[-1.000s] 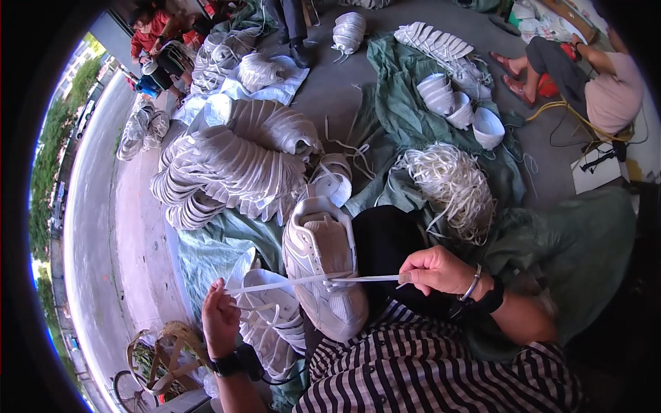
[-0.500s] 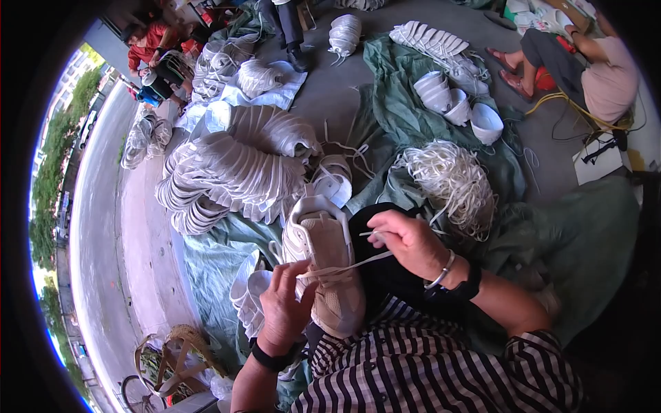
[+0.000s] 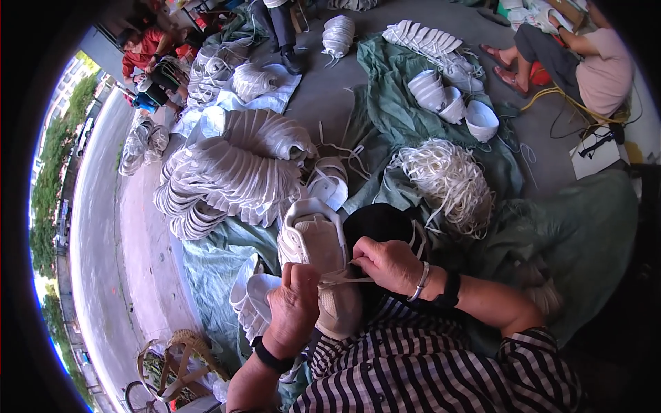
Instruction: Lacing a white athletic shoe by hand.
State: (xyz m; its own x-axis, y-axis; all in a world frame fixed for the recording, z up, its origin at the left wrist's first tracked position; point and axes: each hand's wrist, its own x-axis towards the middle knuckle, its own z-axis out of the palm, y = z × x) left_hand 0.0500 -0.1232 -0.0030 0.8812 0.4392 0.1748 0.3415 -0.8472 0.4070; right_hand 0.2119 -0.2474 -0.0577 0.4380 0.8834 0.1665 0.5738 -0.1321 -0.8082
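A white and beige shoe upper (image 3: 313, 241) rests on my lap, its heel collar pointing away from me. White shoelace (image 3: 339, 277) crosses its front part. My right hand (image 3: 391, 267), to the right of the upper, pinches one lace end between thumb and fingers. My left hand (image 3: 295, 301) is closed at the upper's left edge, with the lace running to its fingers; the fingertips are partly hidden. Beyond my right hand lies a black rounded thing (image 3: 377, 224) on my lap.
Stacked white shoe uppers (image 3: 227, 172) lie ahead on the left. A heap of white laces (image 3: 447, 186) sits on green sheeting (image 3: 385, 76). More uppers (image 3: 427, 89) stand further off. A seated person (image 3: 585, 62) is at far right, another (image 3: 148, 55) at far left. A woven basket (image 3: 182, 365) stands near left.
My right hand has come down and left, closer to the upper. My left hand's fingers have curled from loosely spread to closed, and the lace span between the hands is shorter.
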